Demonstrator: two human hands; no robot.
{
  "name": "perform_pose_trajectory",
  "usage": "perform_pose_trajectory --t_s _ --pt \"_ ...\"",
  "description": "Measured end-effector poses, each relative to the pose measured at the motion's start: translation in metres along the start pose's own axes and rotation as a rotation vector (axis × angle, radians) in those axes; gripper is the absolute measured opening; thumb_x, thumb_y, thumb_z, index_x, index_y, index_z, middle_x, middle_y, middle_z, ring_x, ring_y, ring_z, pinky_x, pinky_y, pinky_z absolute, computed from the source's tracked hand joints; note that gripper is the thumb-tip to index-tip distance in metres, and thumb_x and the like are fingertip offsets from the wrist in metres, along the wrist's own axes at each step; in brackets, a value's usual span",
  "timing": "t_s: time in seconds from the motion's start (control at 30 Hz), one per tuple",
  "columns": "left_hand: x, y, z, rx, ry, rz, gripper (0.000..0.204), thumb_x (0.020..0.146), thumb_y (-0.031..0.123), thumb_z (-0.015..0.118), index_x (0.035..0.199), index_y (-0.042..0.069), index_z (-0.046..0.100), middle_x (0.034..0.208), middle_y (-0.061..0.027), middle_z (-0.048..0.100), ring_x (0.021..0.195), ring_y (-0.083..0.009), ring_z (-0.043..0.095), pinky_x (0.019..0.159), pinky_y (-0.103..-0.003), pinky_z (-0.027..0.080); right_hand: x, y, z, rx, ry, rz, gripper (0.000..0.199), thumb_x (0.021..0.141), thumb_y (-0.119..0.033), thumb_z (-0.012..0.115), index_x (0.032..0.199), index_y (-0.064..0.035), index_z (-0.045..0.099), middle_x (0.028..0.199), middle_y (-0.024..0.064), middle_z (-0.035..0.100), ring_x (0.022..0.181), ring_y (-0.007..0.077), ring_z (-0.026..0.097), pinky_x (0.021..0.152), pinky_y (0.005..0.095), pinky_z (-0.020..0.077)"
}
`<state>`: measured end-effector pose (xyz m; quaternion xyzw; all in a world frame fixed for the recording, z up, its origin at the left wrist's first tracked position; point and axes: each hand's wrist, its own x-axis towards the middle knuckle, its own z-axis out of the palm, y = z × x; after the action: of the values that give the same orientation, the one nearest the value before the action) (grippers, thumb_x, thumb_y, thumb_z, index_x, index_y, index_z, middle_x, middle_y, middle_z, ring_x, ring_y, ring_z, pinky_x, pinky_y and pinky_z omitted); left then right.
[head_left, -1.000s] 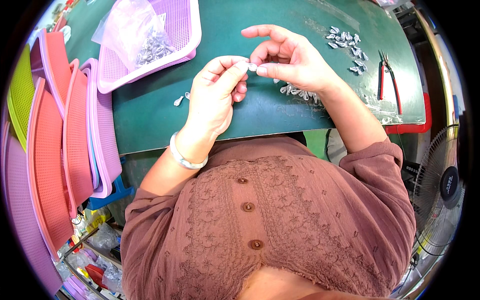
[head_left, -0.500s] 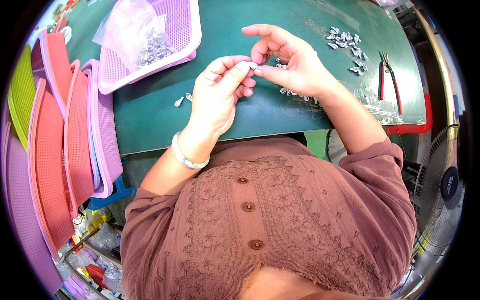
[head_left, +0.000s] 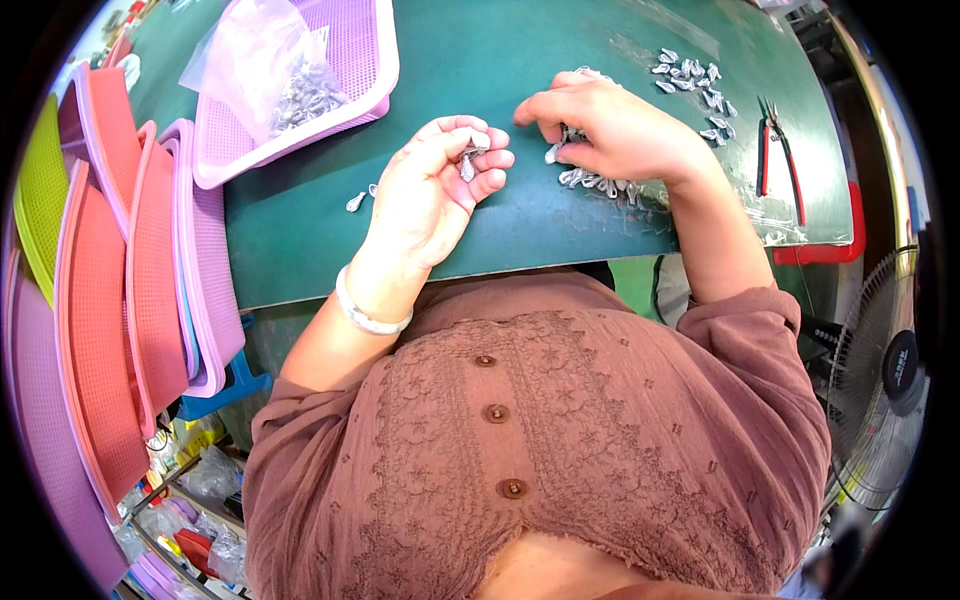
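My left hand (head_left: pixel 430 175) is raised over the near part of the table, its thumb and forefinger closed on a small silver-grey teardrop-shaped piece (head_left: pixel 467 168). The other fingers curl loosely. My right hand (head_left: pixel 620 130) reaches down at a cluster of similar pieces (head_left: pixel 600 184), back of the hand up. Its thumb and a bent finger close at one light grey piece (head_left: pixel 553 153) on the cluster's left side; the palm hides part of the cluster. Two loose pieces (head_left: pixel 356 202) lie left of my left wrist, one partly covered by it.
A lilac basket (head_left: pixel 385 60) holding a clear bag of grey pieces (head_left: pixel 310 95) stands at the far left of the green table (head_left: pixel 460 50). More pieces (head_left: pixel 687 72) and red-handled pliers (head_left: pixel 780 160) lie right. Stacked baskets (head_left: pixel 105 330) line the left; a fan (head_left: pixel 880 370) stands right.
My hands have parted. The right one has come away from the left and turned down onto the cluster, while the left keeps the small piece, which now hangs below its thumb.
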<state>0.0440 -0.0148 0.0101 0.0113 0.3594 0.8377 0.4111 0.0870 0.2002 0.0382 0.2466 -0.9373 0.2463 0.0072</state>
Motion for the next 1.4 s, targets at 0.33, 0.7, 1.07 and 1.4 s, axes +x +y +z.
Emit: perform_pose_trajectory --t_s 0.33,0.7,1.07,1.4 --pt "-0.004 0.002 0.000 0.164 0.101 -0.008 0.013 0.087 0.012 0.052 0.096 0.002 0.054 0.079 -0.0069 0.057 0.067 -0.0146 0.054 0.056 -0.024 0.045 0.009 -0.007 0.013 0.104 0.163 -0.058 0.031 0.071 -0.002 0.059 0.102 -0.0069 0.057 0.068 0.0018 0.056 0.074 0.0227 0.054 0.077 0.0371 0.0404" --pt "-0.006 0.000 0.009 0.325 0.091 -0.067 0.016 0.089 0.014 0.052 0.097 0.001 0.056 0.072 -0.0025 0.054 0.057 -0.0075 0.047 0.048 -0.018 0.036 0.009 -0.006 0.010 0.689 0.274 0.070 0.035 0.077 0.000 0.060 0.112 -0.0033 0.053 0.079 0.0027 0.061 0.077 0.0121 0.058 0.071 0.0244 0.0454" --pt "-0.005 0.003 0.020 0.234 -0.015 -0.083 0.021 0.091 0.018 0.049 0.094 -0.001 0.058 0.071 -0.0024 0.055 0.056 -0.0068 0.047 0.046 -0.017 0.036 0.015 -0.014 0.014 1.194 0.364 0.202 0.036 0.080 -0.005 0.063 0.114 -0.0002 0.052 0.085 0.0033 0.062 0.080 0.0086 0.058 0.072 0.0217 0.0463" --pt "-0.004 0.001 0.015 0.153 -0.055 -0.083 0.020 0.092 0.020 0.047 0.092 0.002 0.057 0.072 -0.0025 0.054 0.055 -0.0079 0.046 0.045 -0.018 0.035 0.013 -0.015 0.015 1.231 0.300 0.113 0.039 0.081 0.002 0.057 0.119 0.0001 0.048 0.091 0.0056 0.061 0.084 0.0113 0.059 0.077 0.0242 0.0477"
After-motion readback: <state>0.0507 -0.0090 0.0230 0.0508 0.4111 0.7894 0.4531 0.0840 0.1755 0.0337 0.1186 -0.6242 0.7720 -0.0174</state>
